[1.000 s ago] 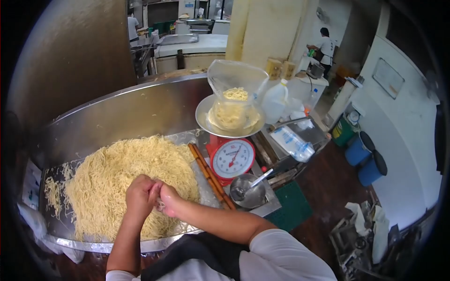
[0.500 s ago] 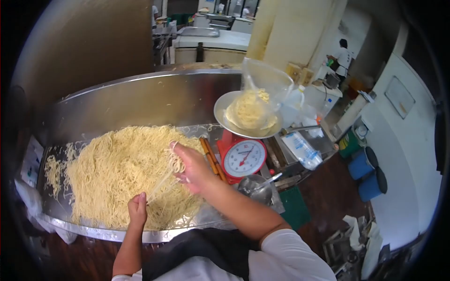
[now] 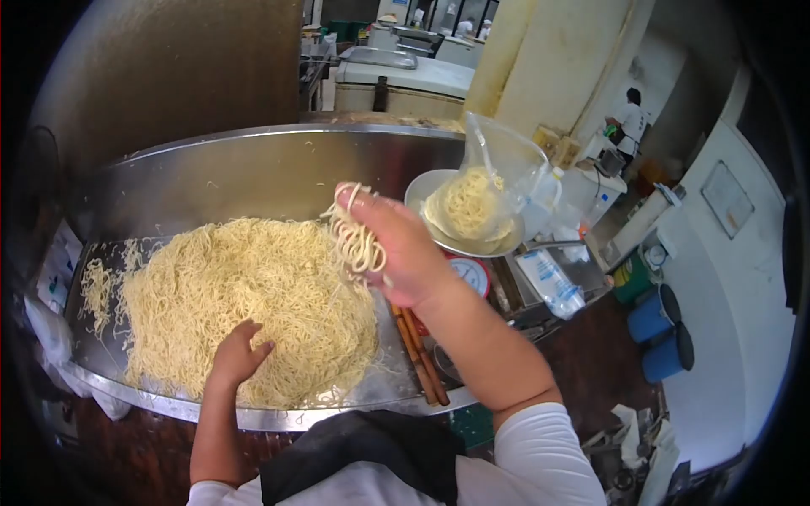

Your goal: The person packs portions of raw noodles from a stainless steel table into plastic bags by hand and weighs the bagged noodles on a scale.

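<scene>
My right hand (image 3: 396, 249) is closed round a bunch of noodles (image 3: 356, 240), raised above the right side of a big noodle heap (image 3: 253, 295). Over the front of that heap, my left hand (image 3: 239, 352) has its thumb and fingers apart and holds nothing. The heap lies in a wide metal trough (image 3: 219, 173). Right of my right hand, a clear plastic bag (image 3: 498, 152) with noodles inside rests on a scale's metal pan (image 3: 419, 187). My right arm partly hides the red scale's dial (image 3: 470, 274).
Two wooden sticks (image 3: 418, 354) lie at the trough's right end. Beyond the scale are a blue-and-white packet (image 3: 548, 278) and a plastic jug (image 3: 544, 190). Blue bins (image 3: 666, 354) stand on the floor at right. A person (image 3: 629, 126) works in the back.
My right hand has lifted the noodles up and to the right, toward the scale. My left hand has let go of the strands it pinched and spread its fingers.
</scene>
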Action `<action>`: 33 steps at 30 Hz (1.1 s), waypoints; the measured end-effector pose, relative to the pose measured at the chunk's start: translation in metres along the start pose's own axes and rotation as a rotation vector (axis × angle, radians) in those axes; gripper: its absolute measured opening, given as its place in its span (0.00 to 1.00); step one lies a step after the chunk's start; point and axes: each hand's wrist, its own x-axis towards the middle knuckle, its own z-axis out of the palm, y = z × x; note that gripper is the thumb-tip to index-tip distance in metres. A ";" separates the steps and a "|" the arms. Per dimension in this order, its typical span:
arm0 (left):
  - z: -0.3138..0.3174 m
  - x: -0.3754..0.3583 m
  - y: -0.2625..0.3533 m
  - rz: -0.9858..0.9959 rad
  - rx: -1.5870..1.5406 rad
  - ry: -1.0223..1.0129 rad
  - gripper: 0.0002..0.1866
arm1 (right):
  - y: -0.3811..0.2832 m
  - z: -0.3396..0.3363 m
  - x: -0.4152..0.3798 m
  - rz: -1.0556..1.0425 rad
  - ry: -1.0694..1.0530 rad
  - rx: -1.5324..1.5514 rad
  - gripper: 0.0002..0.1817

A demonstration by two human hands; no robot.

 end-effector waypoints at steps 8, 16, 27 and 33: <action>-0.034 0.058 0.081 0.140 -0.570 -0.261 0.26 | -0.147 0.016 -0.005 -0.324 -0.042 -0.365 0.14; -0.046 0.117 0.242 0.367 -1.034 -0.140 0.22 | -0.253 0.008 0.007 -0.437 0.080 -0.606 0.16; -0.011 0.229 0.341 0.392 -0.466 0.027 0.24 | -0.255 -0.092 0.037 -0.392 0.406 -0.882 0.16; -0.031 0.192 0.346 0.109 -0.873 -0.147 0.13 | -0.186 -0.169 0.051 0.089 0.180 -1.702 0.13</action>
